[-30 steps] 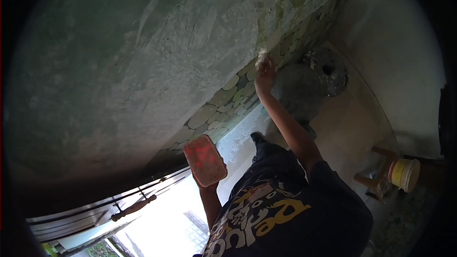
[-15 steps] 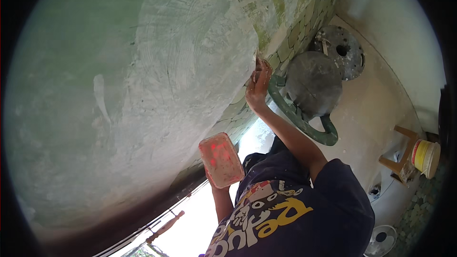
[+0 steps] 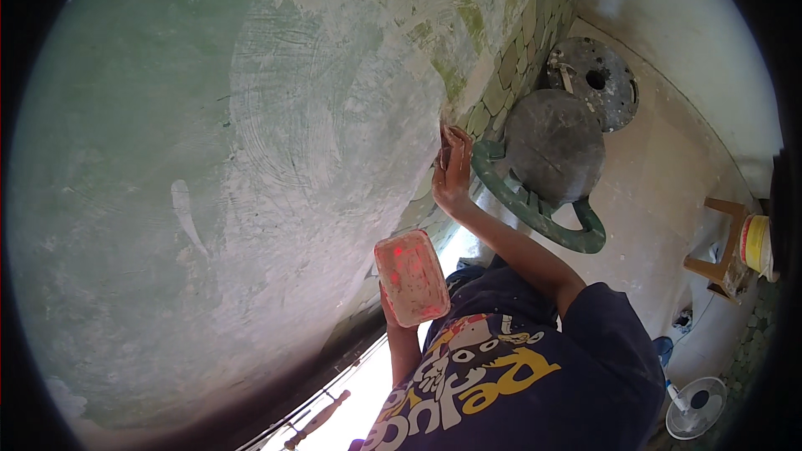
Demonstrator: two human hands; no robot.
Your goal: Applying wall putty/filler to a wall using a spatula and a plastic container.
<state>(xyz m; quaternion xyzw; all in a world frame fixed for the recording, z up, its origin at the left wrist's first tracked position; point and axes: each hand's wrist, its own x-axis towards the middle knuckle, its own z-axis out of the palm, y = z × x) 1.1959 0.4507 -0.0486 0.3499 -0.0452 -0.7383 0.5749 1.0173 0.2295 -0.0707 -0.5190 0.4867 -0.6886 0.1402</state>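
Observation:
My left hand [image 3: 389, 305] holds up a shallow red rectangular tub [image 3: 413, 278], its inside smeared with pale putty. The tub hides most of that hand's fingers. Against the edge of the putty-coated green wall [image 3: 292, 159], my right hand [image 3: 454, 169] is closed on a thin flat scraper [image 3: 444, 135]. Only a narrow dark edge of the scraper shows; the fingers cover the rest. Whitish smears mark those fingers. The hand works where the pale coat meets the stone-patterned strip [image 3: 501, 88].
Just right of my right forearm stands a green armchair [image 3: 535, 221] with a dark round seat. Behind it lies a speckled grey disc [image 3: 593, 83]. Farther right are a brown stool [image 3: 717, 242], a yellow-and-white bucket [image 3: 756, 246] and a white fan [image 3: 696, 407]. A railing [image 3: 322, 419] runs along the lower left.
My right hand has slid slightly down along the wall edge, still gripping the scraper. The tub in my left hand has shifted right. The whole view has also shifted a little.

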